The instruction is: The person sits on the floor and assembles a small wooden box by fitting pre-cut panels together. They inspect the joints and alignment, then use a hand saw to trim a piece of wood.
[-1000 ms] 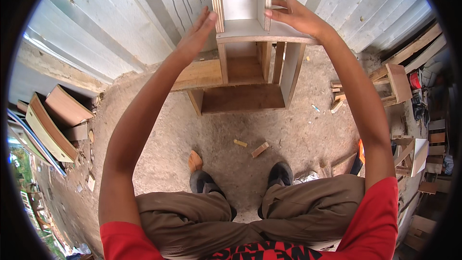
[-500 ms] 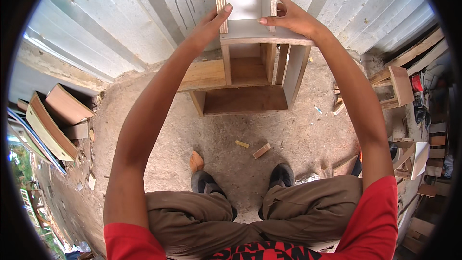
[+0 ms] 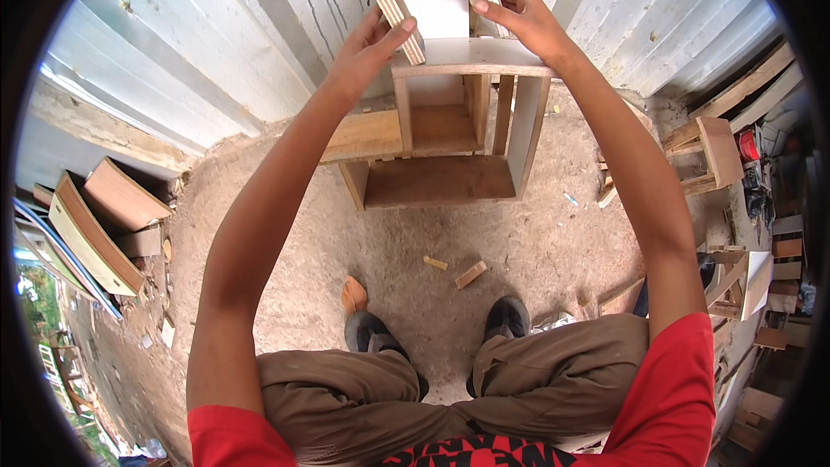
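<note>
A plywood frame [image 3: 394, 17] with two uprights and a crosspiece is tilted over the top of a wooden shelf unit [image 3: 439, 182]. Around the frame's left upright, my left hand [image 3: 363, 56] is closed, thumb in front and fingers behind. My right hand [image 3: 523, 24] grips the right upright, its thumb on the near side and its wrist above the unit's top board. The lower end of the left upright is at the top board's left corner; whether it touches cannot be made out. The frame's top runs out of the picture.
Behind the unit rises a corrugated metal wall [image 3: 233, 26]. Small wood offcuts [image 3: 471, 274] and a brown leaf [image 3: 354, 294] lie on the floor before my shoes. Boards [image 3: 91, 229] lean at left. Wood scraps and a small wooden frame [image 3: 719, 154] are piled at right.
The frame has gone from upright and square on the top board to tilted, its top toward the left. My hands have moved with it. The unit below has shifted slightly left.
</note>
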A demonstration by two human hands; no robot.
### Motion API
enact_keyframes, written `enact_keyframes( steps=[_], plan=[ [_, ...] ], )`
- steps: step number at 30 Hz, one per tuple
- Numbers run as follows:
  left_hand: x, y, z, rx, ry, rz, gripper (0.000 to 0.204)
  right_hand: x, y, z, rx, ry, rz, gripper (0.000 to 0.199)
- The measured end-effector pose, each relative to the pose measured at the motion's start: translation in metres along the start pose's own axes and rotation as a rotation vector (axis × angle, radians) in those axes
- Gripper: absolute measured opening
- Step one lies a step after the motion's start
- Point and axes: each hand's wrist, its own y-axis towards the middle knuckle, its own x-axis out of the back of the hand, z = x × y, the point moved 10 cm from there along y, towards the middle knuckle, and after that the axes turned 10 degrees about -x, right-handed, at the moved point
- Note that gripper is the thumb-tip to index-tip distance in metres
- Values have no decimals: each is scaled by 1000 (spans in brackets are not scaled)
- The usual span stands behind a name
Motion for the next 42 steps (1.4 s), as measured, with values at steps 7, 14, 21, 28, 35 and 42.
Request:
enact_keyframes(
  steps=[7,14,21,28,35,42],
  plan=[
    [-2,-8,-9,-111,24,5,78,-10,-11,5,51,-71,60,88],
    [6,-2,2,-110,-57,-101,73,-15,-24,3,46,-172,111,103],
    [0,-7,0,3,-160,-77,74,-12,-38,4,-30,-79,97,102],
    [-2,-17,-21,50,-165,-155,72,-16,-43,4,-149,-74,137,95],
    [-12,-22,-34,-27,-339,-182,65,-14,-51,2,-288,-143,49,92],
    [-21,-24,-31,-308,170,145,97,-18,-48,-3,-323,-142,149,82]
  ],
)
